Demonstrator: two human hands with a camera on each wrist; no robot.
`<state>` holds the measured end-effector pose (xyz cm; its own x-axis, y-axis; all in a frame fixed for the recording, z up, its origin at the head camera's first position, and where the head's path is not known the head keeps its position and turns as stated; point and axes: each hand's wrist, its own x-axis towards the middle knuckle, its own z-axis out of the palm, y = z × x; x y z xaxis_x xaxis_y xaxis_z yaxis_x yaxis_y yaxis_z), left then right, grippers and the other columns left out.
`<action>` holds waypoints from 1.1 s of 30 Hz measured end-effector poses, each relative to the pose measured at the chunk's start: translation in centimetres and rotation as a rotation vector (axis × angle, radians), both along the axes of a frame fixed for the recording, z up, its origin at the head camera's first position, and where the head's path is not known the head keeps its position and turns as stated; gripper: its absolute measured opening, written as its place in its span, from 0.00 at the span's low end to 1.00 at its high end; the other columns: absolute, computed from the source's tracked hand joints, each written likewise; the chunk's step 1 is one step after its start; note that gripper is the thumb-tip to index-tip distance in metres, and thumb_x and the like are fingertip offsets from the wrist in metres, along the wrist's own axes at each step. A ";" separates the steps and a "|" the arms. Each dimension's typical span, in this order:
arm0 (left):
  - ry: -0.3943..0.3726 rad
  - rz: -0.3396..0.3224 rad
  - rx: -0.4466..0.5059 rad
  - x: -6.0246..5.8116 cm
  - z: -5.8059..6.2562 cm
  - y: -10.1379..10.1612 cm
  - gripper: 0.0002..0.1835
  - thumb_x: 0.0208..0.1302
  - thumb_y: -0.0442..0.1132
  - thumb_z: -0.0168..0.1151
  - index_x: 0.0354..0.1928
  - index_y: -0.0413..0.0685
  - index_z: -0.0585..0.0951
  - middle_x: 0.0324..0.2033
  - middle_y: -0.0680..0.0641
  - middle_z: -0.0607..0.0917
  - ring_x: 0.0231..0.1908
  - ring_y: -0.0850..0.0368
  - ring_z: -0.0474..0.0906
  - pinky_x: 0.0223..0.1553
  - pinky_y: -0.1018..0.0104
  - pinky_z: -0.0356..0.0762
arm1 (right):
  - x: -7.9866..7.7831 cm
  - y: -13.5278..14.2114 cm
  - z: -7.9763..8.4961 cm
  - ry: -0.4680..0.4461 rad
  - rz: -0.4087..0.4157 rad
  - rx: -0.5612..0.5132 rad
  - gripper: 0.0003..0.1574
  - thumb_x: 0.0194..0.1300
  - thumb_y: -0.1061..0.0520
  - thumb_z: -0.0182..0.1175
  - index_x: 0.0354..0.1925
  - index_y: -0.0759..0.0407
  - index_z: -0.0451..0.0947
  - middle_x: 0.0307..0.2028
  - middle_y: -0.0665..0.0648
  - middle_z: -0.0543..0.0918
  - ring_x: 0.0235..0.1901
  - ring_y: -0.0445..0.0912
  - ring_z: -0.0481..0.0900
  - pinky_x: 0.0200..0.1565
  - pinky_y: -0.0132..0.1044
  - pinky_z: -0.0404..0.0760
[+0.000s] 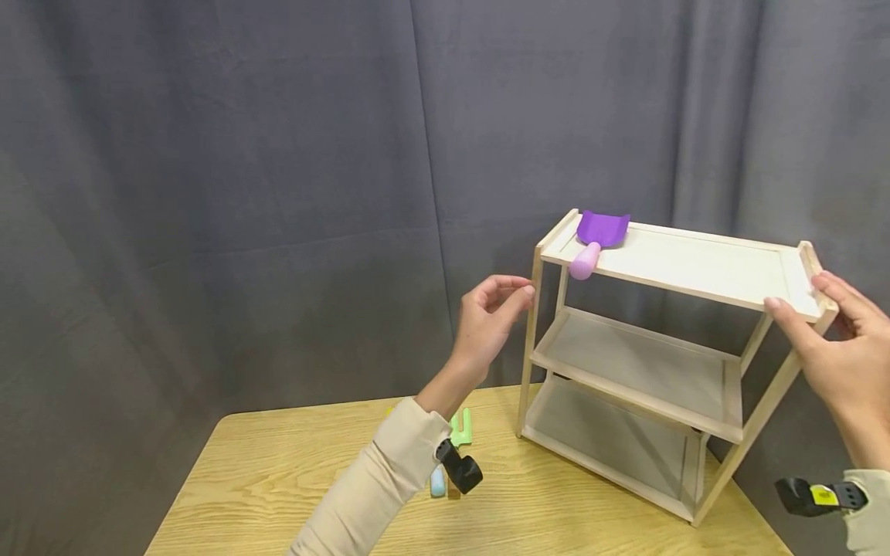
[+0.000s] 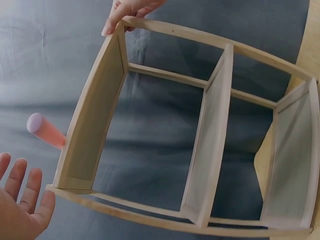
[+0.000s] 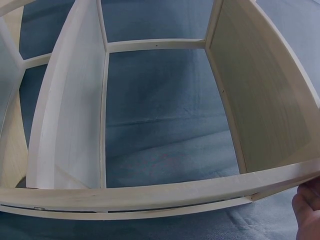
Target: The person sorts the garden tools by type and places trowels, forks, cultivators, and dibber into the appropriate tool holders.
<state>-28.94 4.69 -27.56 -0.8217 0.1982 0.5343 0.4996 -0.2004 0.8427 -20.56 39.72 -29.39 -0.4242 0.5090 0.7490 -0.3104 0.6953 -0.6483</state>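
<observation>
A three-tier wooden shelf stands on the right side of the table. On its top board, at the left end, lies a purple toy shovel, its pink handle jutting over the front edge; the left wrist view shows only the handle. My right hand grips the shelf's upper right corner, thumb on the front edge. Beside the upper left post is my left hand; in the left wrist view its fingers are spread and loosely bent, close to the corner and holding nothing.
A green toy fork and a light blue handle lie on the wooden table, partly hidden by my left forearm. Grey curtains hang behind and beside the table.
</observation>
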 end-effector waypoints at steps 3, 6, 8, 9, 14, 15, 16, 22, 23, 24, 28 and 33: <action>0.046 0.009 -0.031 0.0 -0.1 -0.5 0.10 0.66 0.36 0.62 0.45 0.36 0.81 0.36 0.44 0.85 0.40 0.52 0.82 0.42 0.68 0.76 | -0.1 -0.1 0.1 0.007 0.003 0.005 0.33 0.55 0.60 0.71 0.59 0.65 0.76 0.62 0.56 0.75 0.53 0.32 0.72 0.54 0.20 0.68; 0.094 0.020 -0.056 -0.3 -0.5 -0.9 0.10 0.66 0.36 0.62 0.45 0.37 0.82 0.38 0.44 0.84 0.41 0.52 0.81 0.43 0.68 0.76 | -0.1 -0.1 0.1 0.010 0.009 -0.004 0.33 0.55 0.60 0.71 0.59 0.66 0.76 0.61 0.55 0.75 0.52 0.32 0.72 0.52 0.19 0.69; 0.119 0.034 -0.073 -0.3 -0.6 -1.1 0.10 0.66 0.36 0.63 0.44 0.38 0.82 0.39 0.45 0.84 0.40 0.56 0.80 0.42 0.67 0.76 | -0.1 -0.1 0.1 0.013 0.014 -0.012 0.33 0.54 0.60 0.71 0.59 0.66 0.76 0.61 0.55 0.75 0.53 0.33 0.72 0.51 0.19 0.69; 0.130 0.040 -0.081 -0.3 -0.7 -1.3 0.09 0.66 0.37 0.63 0.44 0.39 0.82 0.39 0.46 0.84 0.40 0.57 0.80 0.42 0.66 0.76 | 0.0 -0.1 0.1 0.016 0.016 -0.015 0.33 0.54 0.60 0.71 0.58 0.66 0.76 0.61 0.55 0.76 0.53 0.33 0.72 0.52 0.19 0.69; 0.174 0.079 -0.132 -0.3 -1.1 -2.0 0.10 0.66 0.39 0.63 0.45 0.42 0.82 0.39 0.48 0.85 0.40 0.59 0.80 0.43 0.62 0.78 | 0.0 0.0 0.1 0.015 0.015 -0.011 0.33 0.55 0.61 0.71 0.59 0.66 0.76 0.61 0.56 0.75 0.53 0.33 0.72 0.53 0.20 0.69; 0.183 0.084 -0.143 -0.2 -1.1 -2.2 0.10 0.66 0.39 0.63 0.46 0.43 0.82 0.39 0.49 0.85 0.40 0.59 0.80 0.43 0.62 0.79 | 0.0 0.0 0.1 0.014 0.013 -0.008 0.33 0.55 0.61 0.71 0.59 0.66 0.76 0.61 0.56 0.75 0.53 0.33 0.72 0.53 0.20 0.69; 0.195 0.092 -0.156 -0.1 -1.1 -2.4 0.10 0.66 0.39 0.63 0.46 0.43 0.82 0.39 0.50 0.85 0.40 0.59 0.81 0.43 0.61 0.79 | 0.1 0.0 0.0 0.013 0.014 -0.009 0.33 0.55 0.61 0.70 0.60 0.65 0.76 0.61 0.56 0.75 0.53 0.33 0.72 0.53 0.20 0.69; 0.287 0.144 -0.244 0.3 -1.4 -3.1 0.11 0.65 0.41 0.62 0.47 0.46 0.82 0.41 0.52 0.85 0.41 0.61 0.80 0.47 0.56 0.78 | 0.1 0.0 0.0 0.011 0.017 -0.010 0.34 0.55 0.61 0.70 0.60 0.65 0.75 0.62 0.57 0.75 0.54 0.34 0.72 0.55 0.21 0.69; 0.303 0.154 -0.259 0.4 -1.4 -3.3 0.12 0.65 0.41 0.62 0.47 0.46 0.82 0.41 0.52 0.85 0.42 0.61 0.80 0.47 0.56 0.77 | 0.1 0.0 0.0 0.011 0.015 -0.009 0.34 0.55 0.61 0.70 0.60 0.65 0.75 0.62 0.57 0.75 0.54 0.34 0.72 0.55 0.21 0.69; 0.319 0.165 -0.274 0.5 -1.4 -3.4 0.12 0.65 0.41 0.62 0.48 0.46 0.82 0.41 0.52 0.85 0.42 0.61 0.80 0.48 0.56 0.77 | 0.1 0.0 0.0 0.011 0.014 -0.010 0.34 0.55 0.60 0.70 0.60 0.65 0.75 0.62 0.56 0.75 0.54 0.34 0.72 0.54 0.21 0.69; 0.371 0.201 -0.316 0.9 -1.4 -3.9 0.12 0.65 0.42 0.62 0.48 0.46 0.82 0.43 0.52 0.83 0.44 0.61 0.79 0.48 0.59 0.77 | 0.0 0.0 0.1 0.011 0.019 -0.008 0.34 0.55 0.60 0.70 0.61 0.65 0.74 0.62 0.56 0.74 0.55 0.34 0.72 0.56 0.23 0.69; 0.436 0.229 -0.348 1.3 -1.5 -4.4 0.13 0.64 0.41 0.63 0.48 0.45 0.82 0.44 0.51 0.82 0.44 0.59 0.78 0.48 0.61 0.77 | -0.1 0.0 0.2 0.004 0.018 -0.007 0.34 0.56 0.60 0.70 0.61 0.65 0.74 0.62 0.57 0.74 0.56 0.34 0.71 0.57 0.24 0.68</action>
<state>-27.66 0.28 -29.05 -0.5838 0.2661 0.7671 0.8118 0.2041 0.5471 -20.68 39.70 -29.21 -0.4299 0.5063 0.7475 -0.3257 0.6853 -0.6514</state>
